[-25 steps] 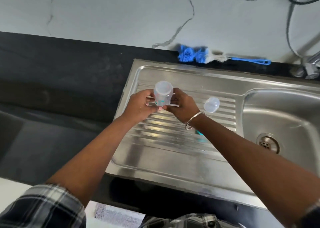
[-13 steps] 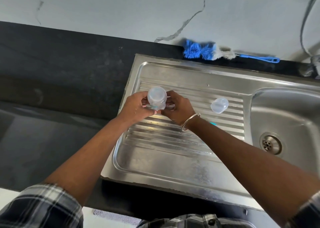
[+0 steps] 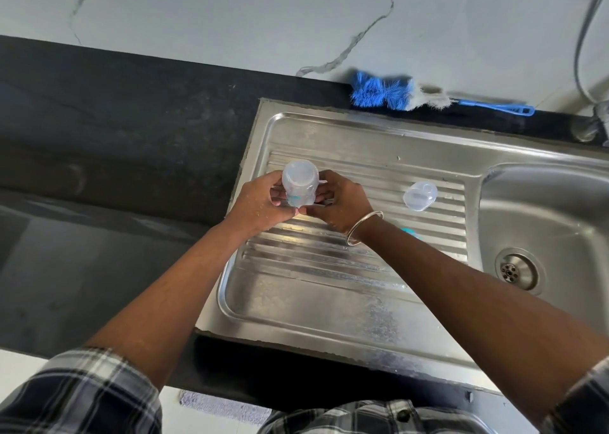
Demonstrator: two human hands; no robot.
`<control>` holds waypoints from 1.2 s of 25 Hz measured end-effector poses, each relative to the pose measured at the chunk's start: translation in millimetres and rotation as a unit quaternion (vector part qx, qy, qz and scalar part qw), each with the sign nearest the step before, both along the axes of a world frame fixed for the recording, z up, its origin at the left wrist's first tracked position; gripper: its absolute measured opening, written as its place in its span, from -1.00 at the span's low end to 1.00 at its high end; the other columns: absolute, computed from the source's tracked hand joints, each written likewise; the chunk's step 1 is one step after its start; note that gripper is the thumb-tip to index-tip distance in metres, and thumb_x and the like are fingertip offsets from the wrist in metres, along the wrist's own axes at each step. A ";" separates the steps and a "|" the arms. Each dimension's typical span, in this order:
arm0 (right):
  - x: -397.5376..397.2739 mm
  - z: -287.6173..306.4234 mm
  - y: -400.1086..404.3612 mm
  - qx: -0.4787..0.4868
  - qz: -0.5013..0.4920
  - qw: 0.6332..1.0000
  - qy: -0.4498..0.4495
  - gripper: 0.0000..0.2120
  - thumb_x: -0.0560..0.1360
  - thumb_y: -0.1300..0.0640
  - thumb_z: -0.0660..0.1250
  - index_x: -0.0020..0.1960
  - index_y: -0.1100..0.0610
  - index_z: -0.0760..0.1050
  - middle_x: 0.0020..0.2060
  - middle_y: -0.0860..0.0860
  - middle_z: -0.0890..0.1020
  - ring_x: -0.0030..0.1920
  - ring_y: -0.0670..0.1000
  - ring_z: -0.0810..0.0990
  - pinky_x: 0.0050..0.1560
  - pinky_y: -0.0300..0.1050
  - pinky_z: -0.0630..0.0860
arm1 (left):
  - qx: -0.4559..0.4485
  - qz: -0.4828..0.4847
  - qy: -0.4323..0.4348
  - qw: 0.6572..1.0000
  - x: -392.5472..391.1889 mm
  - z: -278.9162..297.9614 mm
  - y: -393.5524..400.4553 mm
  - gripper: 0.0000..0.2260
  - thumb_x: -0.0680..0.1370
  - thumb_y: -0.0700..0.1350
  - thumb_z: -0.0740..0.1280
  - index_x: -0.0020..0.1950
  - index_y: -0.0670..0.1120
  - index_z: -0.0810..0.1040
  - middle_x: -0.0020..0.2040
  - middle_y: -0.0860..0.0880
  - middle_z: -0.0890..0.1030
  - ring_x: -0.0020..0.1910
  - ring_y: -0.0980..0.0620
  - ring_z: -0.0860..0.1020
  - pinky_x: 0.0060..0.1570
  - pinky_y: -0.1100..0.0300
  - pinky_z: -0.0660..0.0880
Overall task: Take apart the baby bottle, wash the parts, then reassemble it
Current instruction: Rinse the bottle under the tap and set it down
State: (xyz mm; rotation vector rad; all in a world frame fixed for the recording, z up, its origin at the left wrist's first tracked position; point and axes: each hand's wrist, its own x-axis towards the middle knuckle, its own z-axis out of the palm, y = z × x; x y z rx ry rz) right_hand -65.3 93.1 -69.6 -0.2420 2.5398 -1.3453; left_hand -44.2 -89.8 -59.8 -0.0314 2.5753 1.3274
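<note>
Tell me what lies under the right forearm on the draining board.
A small teal piece peeks out beside the right forearm on the ribbed draining board. Most of it is covered, so its shape cannot be told.

No legible text, label, brand, number or sign is being shown on any surface in the head view. A faint teal marking is being displayed on the clear baby bottle (image 3: 300, 186), but it is too blurred for any characters to be made out.
</note>
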 end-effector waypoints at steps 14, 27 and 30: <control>1.8 5.1 -1.8 0.037 0.035 0.999 0.019 -0.48 0.23 -0.01 0.61 0.12 0.14 0.56 -0.05 0.00 0.68 -0.13 -0.09 0.61 -0.17 -0.56 0.42 | -0.012 -0.010 0.013 1.000 6.1 -3.6 -8.5 -0.40 0.36 -0.13 0.58 0.36 -0.07 0.46 0.24 -0.04 0.59 0.21 0.05 0.53 0.21 0.17 0.49; 9.0 18.7 16.0 0.065 0.011 0.998 -0.009 -0.38 0.19 0.08 0.63 0.17 0.09 0.44 -0.12 0.01 0.64 -0.24 -0.04 0.56 -0.22 -0.39 0.45 | 0.000 0.022 -0.004 1.000 21.1 4.1 -8.1 -0.32 0.32 -0.17 0.60 0.37 -0.02 0.38 0.26 0.01 0.53 0.19 0.08 0.53 0.13 0.23 0.49; 24.8 39.0 36.5 0.118 -0.029 0.991 0.057 -0.61 0.32 -0.04 0.53 0.03 0.07 0.49 -0.22 -0.04 0.64 -0.23 -0.04 0.58 -0.19 -0.25 0.51 | -0.042 0.046 0.013 0.998 39.3 2.0 -8.1 -0.44 0.31 -0.13 0.60 0.22 -0.01 0.44 0.13 0.04 0.55 0.07 0.07 0.55 0.06 0.13 0.55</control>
